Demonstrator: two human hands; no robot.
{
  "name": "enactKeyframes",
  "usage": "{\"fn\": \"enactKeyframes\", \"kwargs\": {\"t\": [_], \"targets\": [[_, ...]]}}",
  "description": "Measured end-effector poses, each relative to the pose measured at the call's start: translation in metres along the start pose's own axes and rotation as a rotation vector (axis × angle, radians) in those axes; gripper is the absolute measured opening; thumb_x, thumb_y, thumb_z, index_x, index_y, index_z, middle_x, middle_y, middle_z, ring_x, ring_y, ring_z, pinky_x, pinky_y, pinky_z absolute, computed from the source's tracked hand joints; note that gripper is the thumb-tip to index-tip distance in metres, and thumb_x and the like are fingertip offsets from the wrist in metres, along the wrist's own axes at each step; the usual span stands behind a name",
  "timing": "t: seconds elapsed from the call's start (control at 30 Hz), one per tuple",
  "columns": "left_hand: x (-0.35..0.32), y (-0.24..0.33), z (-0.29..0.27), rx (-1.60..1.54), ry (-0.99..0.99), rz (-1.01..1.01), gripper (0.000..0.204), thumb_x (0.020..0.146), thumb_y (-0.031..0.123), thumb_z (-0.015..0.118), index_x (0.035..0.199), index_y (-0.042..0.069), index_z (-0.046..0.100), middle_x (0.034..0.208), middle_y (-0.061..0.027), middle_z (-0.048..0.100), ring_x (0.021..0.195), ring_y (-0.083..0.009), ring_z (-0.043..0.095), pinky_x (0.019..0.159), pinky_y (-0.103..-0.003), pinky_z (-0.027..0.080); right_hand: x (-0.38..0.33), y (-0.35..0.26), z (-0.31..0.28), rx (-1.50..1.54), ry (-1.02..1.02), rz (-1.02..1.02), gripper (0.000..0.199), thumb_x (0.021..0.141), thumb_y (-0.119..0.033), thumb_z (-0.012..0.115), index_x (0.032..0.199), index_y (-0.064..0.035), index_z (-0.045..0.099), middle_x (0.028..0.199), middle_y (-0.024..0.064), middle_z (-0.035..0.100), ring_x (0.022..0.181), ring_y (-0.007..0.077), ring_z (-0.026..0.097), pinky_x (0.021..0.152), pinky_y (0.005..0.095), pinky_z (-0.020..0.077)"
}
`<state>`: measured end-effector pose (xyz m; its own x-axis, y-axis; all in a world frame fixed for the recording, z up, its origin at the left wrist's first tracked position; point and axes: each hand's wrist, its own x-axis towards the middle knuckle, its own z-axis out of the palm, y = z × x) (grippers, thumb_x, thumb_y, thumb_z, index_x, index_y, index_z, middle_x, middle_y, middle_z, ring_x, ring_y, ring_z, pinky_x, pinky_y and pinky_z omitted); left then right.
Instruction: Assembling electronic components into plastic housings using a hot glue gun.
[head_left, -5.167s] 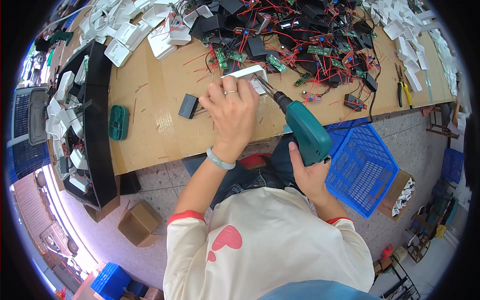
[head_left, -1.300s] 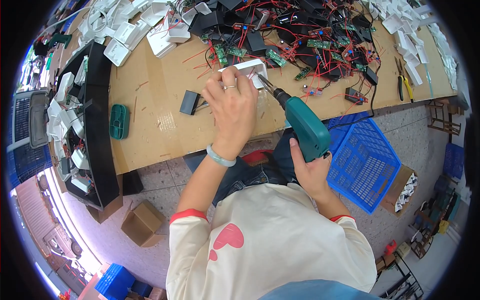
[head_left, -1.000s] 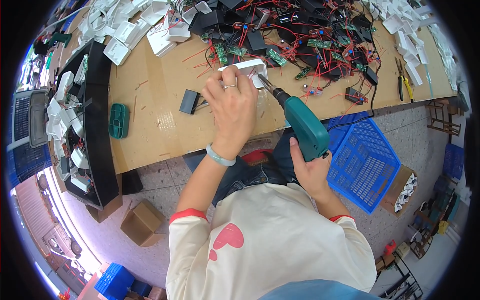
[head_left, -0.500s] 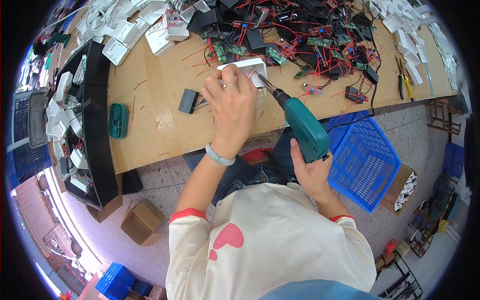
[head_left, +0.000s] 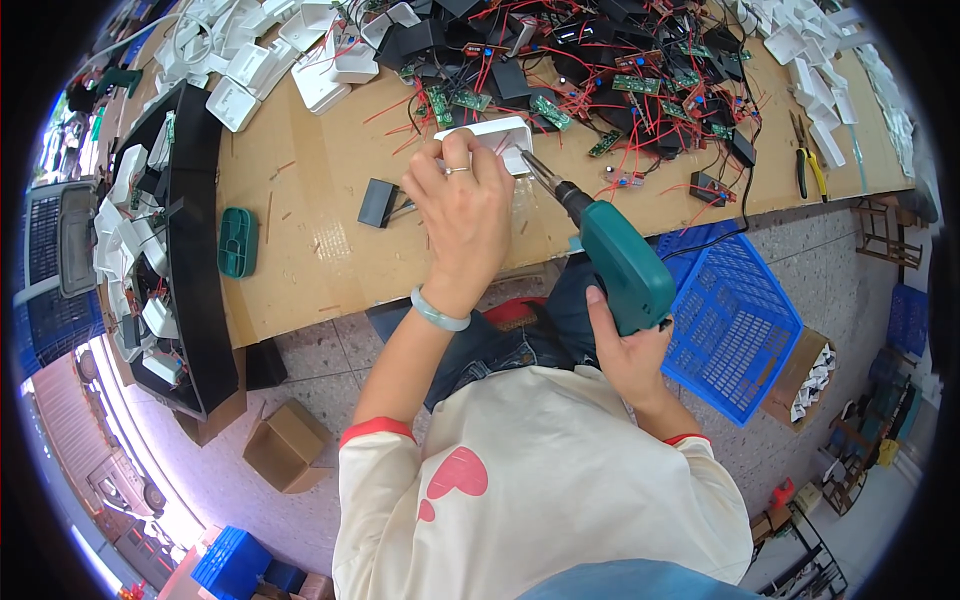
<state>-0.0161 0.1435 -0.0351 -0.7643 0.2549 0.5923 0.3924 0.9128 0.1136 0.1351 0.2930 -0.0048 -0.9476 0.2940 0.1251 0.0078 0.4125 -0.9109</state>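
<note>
My left hand (head_left: 462, 205) is closed on a white plastic casing (head_left: 515, 134) at the near edge of the parts heap, its fingertips bent down into the open shell. The palm hides part of the casing. My right hand (head_left: 632, 350) grips a green power tool (head_left: 625, 262) with a black collar and a slim metal tip; its exact kind I cannot tell. That tip points into the right end of the casing; whether it touches is unclear. Beside my left hand lies a small black box (head_left: 377, 203) on the cardboard-covered table (head_left: 320, 270).
A heap of black boxes, red wires and circuit boards (head_left: 637, 84) fills the far middle. Yellow-handled pliers (head_left: 808, 170) lie at right. A black bin (head_left: 190, 300) of white casings and a green tray (head_left: 237, 243) are at left. A blue basket (head_left: 735, 330) stands below the table edge.
My right hand and the green tool have shifted slightly right and toward me. The tool's tip has moved a little toward the casing's right end. My left hand stays about where it was.
</note>
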Motion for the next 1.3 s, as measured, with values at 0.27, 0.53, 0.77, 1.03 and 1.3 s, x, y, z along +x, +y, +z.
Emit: {"fn": "enactKeyframes", "kwargs": {"t": [0.27, 0.53, 0.77, 1.03, 1.3], "targets": [[0.0, 0.001, -0.002, -0.009, -0.008, 0.006, 0.017, 0.078, 0.011, 0.071, 0.088, -0.001, 0.065, 0.108, -0.0104, 0.055, 0.101, -0.032, 0.051, 0.083, -0.045, 0.04, -0.011, 0.001, -0.014, 0.124, 0.087, 0.032, 0.022, 0.088, 0.004, 0.069, 0.109, 0.0048, 0.062, 0.08, 0.0047, 0.064, 0.061, 0.0074, 0.057, 0.055, 0.0225, 0.0462], [0.002, -0.005, -0.02, -0.187, -0.023, -0.038, 0.046, 0.076, 0.024, 0.082, 0.11, 0.001, 0.063, 0.122, -0.0145, 0.052, 0.111, -0.0351, 0.047, 0.093, -0.049, 0.038, -0.011, 0.005, -0.021, 0.087, 0.146, 0.015, 0.025, 0.088, 0.006, 0.067, 0.112, 0.0059, 0.06, 0.081, 0.0061, 0.064, 0.059, 0.0084, 0.057, 0.053, 0.0227, 0.0466], [0.0, -0.034, -0.022, -0.113, -0.159, 0.046, 0.075, 0.072, 0.029, 0.085, 0.132, -0.001, 0.051, 0.129, -0.0169, 0.05, 0.111, -0.0364, 0.049, 0.095, -0.048, 0.04, -0.008, 0.004, -0.022, 0.093, 0.156, -0.011, 0.019, 0.09, 0.005, 0.066, 0.108, 0.0058, 0.062, 0.074, 0.0048, 0.062, 0.057, 0.0084, 0.055, 0.053, 0.0231, 0.0457], [-0.003, -0.095, -0.064, -0.505, 0.127, -0.38, 0.06, 0.088, 0.017, 0.075, 0.134, -0.004, 0.043, 0.123, -0.0207, 0.05, 0.103, -0.0311, 0.056, 0.084, -0.041, 0.05, -0.006, -0.013, -0.017, 0.17, 0.226, 0.151, 0.014, 0.093, 0.0, 0.066, 0.105, 0.0052, 0.063, 0.065, 0.002, 0.058, 0.057, 0.0083, 0.054, 0.054, 0.0237, 0.0433], [0.067, -0.326, -0.208, -0.536, 0.752, -0.611, 0.042, 0.097, 0.038, 0.066, 0.096, -0.003, 0.061, 0.091, -0.0085, 0.065, 0.08, -0.0138, 0.063, 0.072, -0.03, 0.054, -0.006, -0.012, -0.013, 0.132, 0.201, 0.121, 0.021, 0.095, -0.006, 0.065, 0.112, 0.006, 0.063, 0.063, -0.0002, 0.056, 0.058, 0.007, 0.054, 0.055, 0.0229, 0.0416]]}}
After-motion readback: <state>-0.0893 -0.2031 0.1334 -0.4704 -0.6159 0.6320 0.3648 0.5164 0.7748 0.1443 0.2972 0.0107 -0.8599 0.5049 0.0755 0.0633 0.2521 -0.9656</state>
